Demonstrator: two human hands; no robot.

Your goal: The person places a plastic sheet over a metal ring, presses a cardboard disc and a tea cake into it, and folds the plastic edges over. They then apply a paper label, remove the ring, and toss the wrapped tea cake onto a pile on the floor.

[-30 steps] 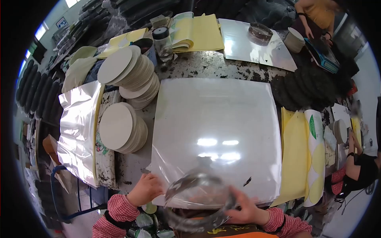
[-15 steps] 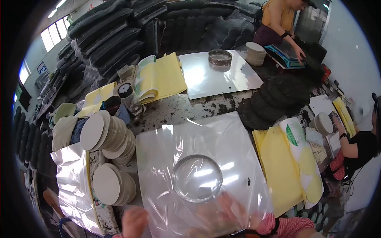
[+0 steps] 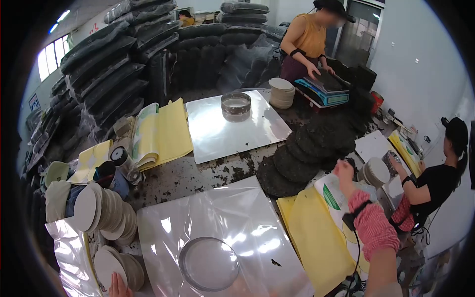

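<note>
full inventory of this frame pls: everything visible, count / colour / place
clear plastic sheet: 1, transparent, table front centre
round clear dish: 1, clear, on that sheet
silver sheet: 1, silver, table back
metal ring: 1, grey, on the silver sheet
dark round cakes: overlapping row, black-brown, right of centre
white discs: 4 stacks, white; two front left, one by the scale, one far right
yellow paper: 2 piles, yellow; front right and back left
scale: 1, blue, back
foil bag: 1, silver, front left
person in yellow top: 1, at the scale
person in black top: 1, right edge
left hand: bottom edge, at the front disc stack
right hand: red checked sleeve, beside the dark cakes, grip unclear
</note>
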